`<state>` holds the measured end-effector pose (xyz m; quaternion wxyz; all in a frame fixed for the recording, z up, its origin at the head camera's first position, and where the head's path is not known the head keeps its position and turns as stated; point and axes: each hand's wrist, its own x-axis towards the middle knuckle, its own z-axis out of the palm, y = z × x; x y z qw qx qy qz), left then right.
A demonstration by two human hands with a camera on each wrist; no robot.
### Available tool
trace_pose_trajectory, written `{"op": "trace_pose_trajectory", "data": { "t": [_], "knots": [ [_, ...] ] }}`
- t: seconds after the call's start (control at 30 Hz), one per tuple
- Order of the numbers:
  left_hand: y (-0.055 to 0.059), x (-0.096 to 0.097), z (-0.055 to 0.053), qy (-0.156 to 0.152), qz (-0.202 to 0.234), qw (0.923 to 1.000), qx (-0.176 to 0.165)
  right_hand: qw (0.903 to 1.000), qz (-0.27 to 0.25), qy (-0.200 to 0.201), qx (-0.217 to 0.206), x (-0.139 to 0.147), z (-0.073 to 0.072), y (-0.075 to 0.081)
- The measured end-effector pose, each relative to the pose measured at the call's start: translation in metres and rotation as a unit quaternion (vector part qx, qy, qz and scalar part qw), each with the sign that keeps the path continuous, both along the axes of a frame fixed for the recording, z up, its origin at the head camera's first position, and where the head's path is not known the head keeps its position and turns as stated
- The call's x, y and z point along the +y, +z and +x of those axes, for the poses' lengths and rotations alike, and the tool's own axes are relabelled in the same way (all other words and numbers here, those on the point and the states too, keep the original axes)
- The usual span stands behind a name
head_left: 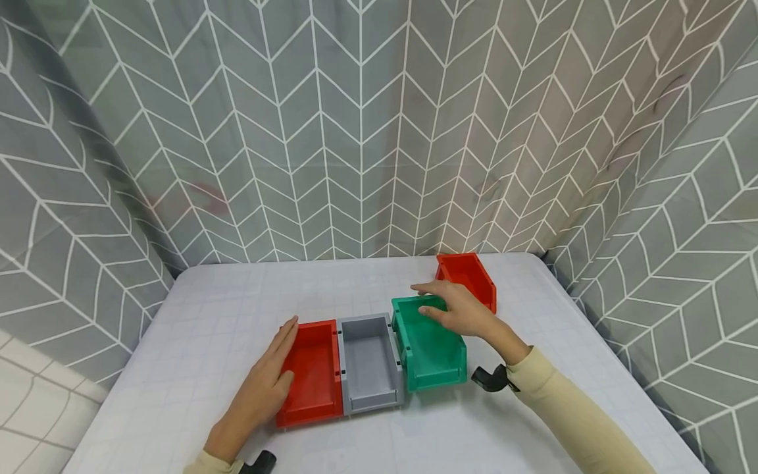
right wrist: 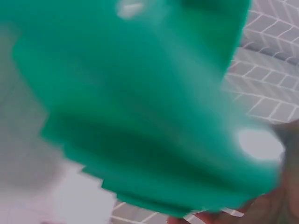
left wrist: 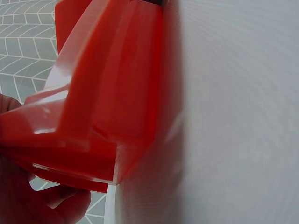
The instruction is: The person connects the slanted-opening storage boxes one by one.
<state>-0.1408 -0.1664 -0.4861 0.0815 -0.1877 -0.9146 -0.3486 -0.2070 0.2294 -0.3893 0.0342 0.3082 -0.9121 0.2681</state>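
My left hand (head_left: 264, 384) lies along the outer left side of a red plastic bin (head_left: 312, 368), with its fingers straight and its thumb by the rim. Directly right of that bin sits a grey bin (head_left: 370, 359), its side against the red one. My right hand (head_left: 458, 309) grips the far end of a green bin (head_left: 435, 349), the thumb over its inside and the fingers beyond its far edge. The green bin is slightly tilted beside the grey bin and casts a shadow on the table. In the right wrist view the green bin (right wrist: 140, 107) is blurred.
Another red bin (head_left: 468, 273) stands at the back right, partly behind my right hand. The white table (head_left: 237, 296) reaches back to a grey patterned curtain (head_left: 355, 131). Black wrist cameras (head_left: 491, 379) sit on both wrists.
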Motion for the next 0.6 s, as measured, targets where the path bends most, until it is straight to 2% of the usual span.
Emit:
{"op": "trace_pose_trajectory", "data": {
  "t": [0.07,0.2,0.33,0.47,0.6],
  "knots": [
    [0.000,0.000,0.000,0.000,0.001,1.0000,-0.001,0.9999,0.009,0.004,-0.012,-0.003,0.007,0.004],
    [0.001,0.000,0.000,0.001,0.003,1.0000,-0.001,0.9970,0.066,0.020,-0.036,-0.013,0.019,0.005],
    [0.001,0.000,-0.001,0.002,0.003,1.0000,-0.001,0.9926,0.117,0.026,-0.019,-0.020,0.024,0.000],
    [0.001,0.001,0.000,0.003,0.004,1.0000,-0.001,0.9903,0.137,0.023,-0.009,-0.022,0.026,-0.005],
    [0.001,0.001,0.001,0.003,0.004,1.0000,0.002,0.9912,0.131,0.013,-0.007,-0.024,0.028,-0.006]
  ]
}}
